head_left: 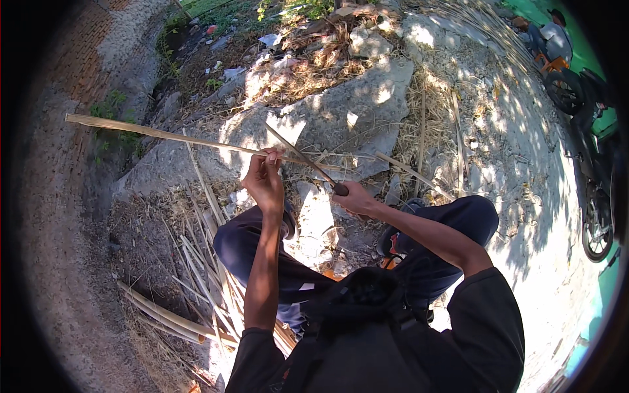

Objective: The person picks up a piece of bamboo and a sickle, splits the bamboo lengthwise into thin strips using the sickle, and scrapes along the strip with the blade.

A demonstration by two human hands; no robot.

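Note:
A long, pale bamboo strip (pixel 164 135) stretches from the far left to the middle of the head view. Near its right end, my left hand (pixel 265 183) pinches it between thumb and fingers. My right hand (pixel 356 199) is wrapped round the dark handle of a long, narrow knife (pixel 298 153). The blade points up and left and crosses the strip's line just right of my left fingers. Whether the edge touches the strip I cannot tell.
Split bamboo strips (pixel 209 288) lie heaped beside my left leg. A large flat stone slab (pixel 327 118) lies ahead, with dry shavings and litter behind it. Beyond the pale ground at right are a parked motorcycle (pixel 593 164) and a seated person (pixel 555 40). A brick wall (pixel 82 49) borders the left.

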